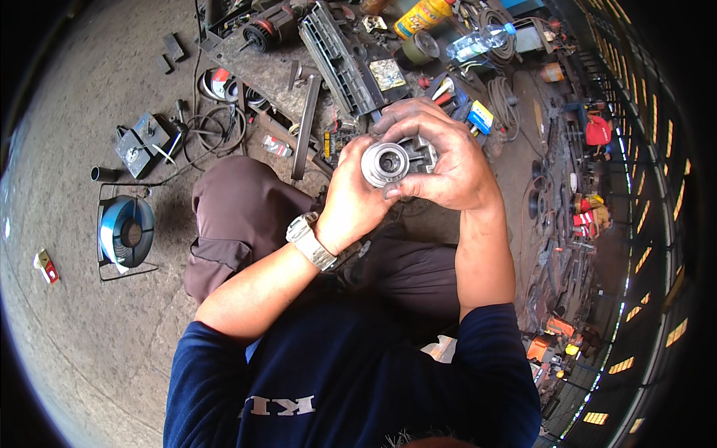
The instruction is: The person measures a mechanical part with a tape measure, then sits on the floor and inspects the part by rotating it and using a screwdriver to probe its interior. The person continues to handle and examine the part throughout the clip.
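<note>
Navy shirt [351, 373] nearest the camera, white block lettering across it, partly lost in a fold. Metal-strap wristwatch [310, 240] on left wrist, dial turned away.

Both hands clamped on one machined metal part [385, 164], held up in front of the body, above the lap. Left hand [355, 187] cups its left side; right hand [448, 160] wraps the far and right sides, thumb along the near edge. Ringed round end with bored centre faces up; ribbed body shows between right fingers and thumb. Fingers look grimy. Brown trousers [239, 201] below, left knee raised.

Labels: red-and-white small pack [46, 266] on the floor at left, print too small. Blue-and-yellow box [480, 117] just beyond right hand, printed panel. Yellow bottle [422, 16] at the far side carries red print; clear bottle [478, 45] with blue cap near it.

Surface: grey concrete floor [89, 321], stained. Blue reel [127, 233] stands in a black wire frame at left; metal box [142, 142] with cables beyond. Steel angle bar [306, 127] and long slotted casting [340, 60] lie ahead among clutter.

Room: dark slatted wall [650, 187] on the right, daylight through gaps.
</note>
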Available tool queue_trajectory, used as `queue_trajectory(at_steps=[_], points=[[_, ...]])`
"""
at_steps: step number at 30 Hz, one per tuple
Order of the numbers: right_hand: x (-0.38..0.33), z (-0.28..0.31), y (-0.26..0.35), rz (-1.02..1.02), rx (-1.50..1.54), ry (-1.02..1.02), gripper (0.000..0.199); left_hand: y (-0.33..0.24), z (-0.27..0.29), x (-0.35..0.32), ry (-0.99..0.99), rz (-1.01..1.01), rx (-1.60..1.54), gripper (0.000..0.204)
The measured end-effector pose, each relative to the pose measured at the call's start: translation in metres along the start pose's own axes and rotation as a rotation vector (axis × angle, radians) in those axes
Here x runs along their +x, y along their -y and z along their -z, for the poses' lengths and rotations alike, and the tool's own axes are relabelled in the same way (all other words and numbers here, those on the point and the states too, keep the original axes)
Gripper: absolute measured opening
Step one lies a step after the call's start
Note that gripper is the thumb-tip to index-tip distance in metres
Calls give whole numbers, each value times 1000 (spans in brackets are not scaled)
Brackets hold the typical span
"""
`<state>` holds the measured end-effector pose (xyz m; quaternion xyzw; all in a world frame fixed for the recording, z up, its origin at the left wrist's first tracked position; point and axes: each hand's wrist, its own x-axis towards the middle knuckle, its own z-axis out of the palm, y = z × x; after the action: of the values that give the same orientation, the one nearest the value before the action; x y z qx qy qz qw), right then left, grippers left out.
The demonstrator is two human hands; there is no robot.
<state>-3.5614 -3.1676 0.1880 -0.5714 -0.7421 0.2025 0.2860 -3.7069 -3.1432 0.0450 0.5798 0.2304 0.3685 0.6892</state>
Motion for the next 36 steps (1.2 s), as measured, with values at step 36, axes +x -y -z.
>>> queue_trajectory(at_steps=[36], points=[[29,-15,9,-23,-12,5,55,-23,22,5,8,62,-215,61]])
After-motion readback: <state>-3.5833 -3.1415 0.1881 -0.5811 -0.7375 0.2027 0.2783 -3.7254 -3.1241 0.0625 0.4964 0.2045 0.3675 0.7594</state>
